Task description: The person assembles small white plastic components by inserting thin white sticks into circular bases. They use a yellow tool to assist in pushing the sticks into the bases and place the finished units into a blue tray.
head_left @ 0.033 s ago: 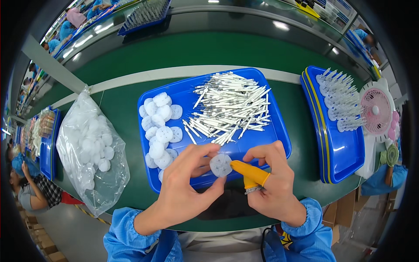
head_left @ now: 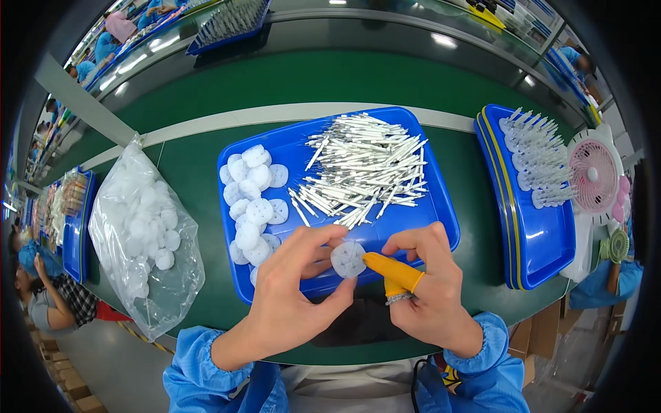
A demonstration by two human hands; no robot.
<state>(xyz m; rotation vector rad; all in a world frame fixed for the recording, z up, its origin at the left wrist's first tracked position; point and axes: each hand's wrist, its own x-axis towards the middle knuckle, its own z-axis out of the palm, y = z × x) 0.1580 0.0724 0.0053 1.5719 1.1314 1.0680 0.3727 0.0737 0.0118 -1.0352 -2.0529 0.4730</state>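
Note:
My left hand pinches a round, translucent white plastic disc by its edge, just over the near side of a blue tray. The disc has small slits or marks on its face. My right hand is curled beside it, and a finger in a yellow cover touches the disc's right rim. Whatever lies between the right fingers is hidden. Similar white discs are piled along the tray's left side. Slim white sticks with greyish ends form a heap in its middle and right.
A clear plastic bag of white discs lies to the left. On the right, stacked blue trays hold discs fitted with upright sticks, beside a pink fan. A pale rail runs behind the tray. People work farther off.

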